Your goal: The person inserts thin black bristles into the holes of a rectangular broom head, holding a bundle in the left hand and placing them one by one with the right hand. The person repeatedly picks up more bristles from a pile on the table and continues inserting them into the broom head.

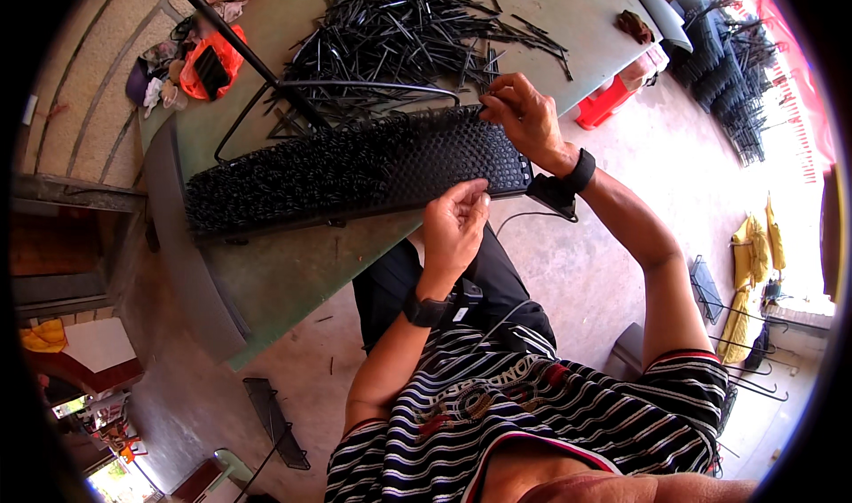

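A long black brush head lies across the table, tufted with dense curled bristles on its left part. Towards its right end the pitted black plate shows through, bare of tufts. My right hand pinches at the far edge of the plate, near the right end. By the near edge, my left hand has thumb and fingertips pressed together. Whatever lies between the fingertips of either hand is too small to make out. Beyond the brush head is a heaped pile of thin black strips.
A black pole with a wire bracket rises behind the brush head. The green tabletop ends close to my legs. At the far left sits an orange bag; a red stool stands right of the table. Another black brush frame lies on the floor.
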The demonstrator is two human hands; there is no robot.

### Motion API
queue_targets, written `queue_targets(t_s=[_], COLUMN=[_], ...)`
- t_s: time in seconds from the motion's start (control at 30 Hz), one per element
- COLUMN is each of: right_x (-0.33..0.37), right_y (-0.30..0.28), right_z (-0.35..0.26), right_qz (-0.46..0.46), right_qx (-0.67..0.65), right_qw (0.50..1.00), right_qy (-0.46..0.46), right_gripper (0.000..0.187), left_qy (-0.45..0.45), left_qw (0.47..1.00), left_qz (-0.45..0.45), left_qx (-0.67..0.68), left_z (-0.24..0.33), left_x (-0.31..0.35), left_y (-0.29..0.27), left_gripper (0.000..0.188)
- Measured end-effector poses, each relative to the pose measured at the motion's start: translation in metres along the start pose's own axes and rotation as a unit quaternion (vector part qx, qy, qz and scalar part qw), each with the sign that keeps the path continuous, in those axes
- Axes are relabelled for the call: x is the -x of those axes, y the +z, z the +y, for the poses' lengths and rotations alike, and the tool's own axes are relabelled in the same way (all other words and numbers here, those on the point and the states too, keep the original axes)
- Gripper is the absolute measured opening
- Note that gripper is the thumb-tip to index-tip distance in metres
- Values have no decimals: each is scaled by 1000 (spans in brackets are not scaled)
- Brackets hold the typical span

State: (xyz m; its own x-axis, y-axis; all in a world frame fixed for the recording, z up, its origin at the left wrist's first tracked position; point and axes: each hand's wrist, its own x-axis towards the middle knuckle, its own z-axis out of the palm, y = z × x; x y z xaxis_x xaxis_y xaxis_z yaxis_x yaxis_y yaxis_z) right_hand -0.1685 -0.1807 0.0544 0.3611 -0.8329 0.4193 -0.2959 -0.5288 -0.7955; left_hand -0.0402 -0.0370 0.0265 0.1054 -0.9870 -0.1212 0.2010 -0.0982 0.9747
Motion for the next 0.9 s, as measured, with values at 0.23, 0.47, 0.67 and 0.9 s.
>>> queue_targets(t_s=[0.23,0.47,0.67,0.9], right_x=[-6,-21,-60,-117], right_y=[5,-4,-55,-73], right_z=[8,11,57,103], right_qz=[-61,-87,-75,-268], right_qx=[65,160,203,340], right_qw=[995,976,974,901], right_qy=[-35,-115,-66,1], right_gripper=[10,10,37,79], left_qy=[99,214,298,206], left_qw=[981,929,864,943], left_qz=[39,62,33,30], left_qx=[-159,-296,-403,-261], left_z=[7,2,-8,2], left_x=[-16,-40,-62,-63], left_y=[-9,-23,-32,-37], left_gripper=[17,14,12,10])
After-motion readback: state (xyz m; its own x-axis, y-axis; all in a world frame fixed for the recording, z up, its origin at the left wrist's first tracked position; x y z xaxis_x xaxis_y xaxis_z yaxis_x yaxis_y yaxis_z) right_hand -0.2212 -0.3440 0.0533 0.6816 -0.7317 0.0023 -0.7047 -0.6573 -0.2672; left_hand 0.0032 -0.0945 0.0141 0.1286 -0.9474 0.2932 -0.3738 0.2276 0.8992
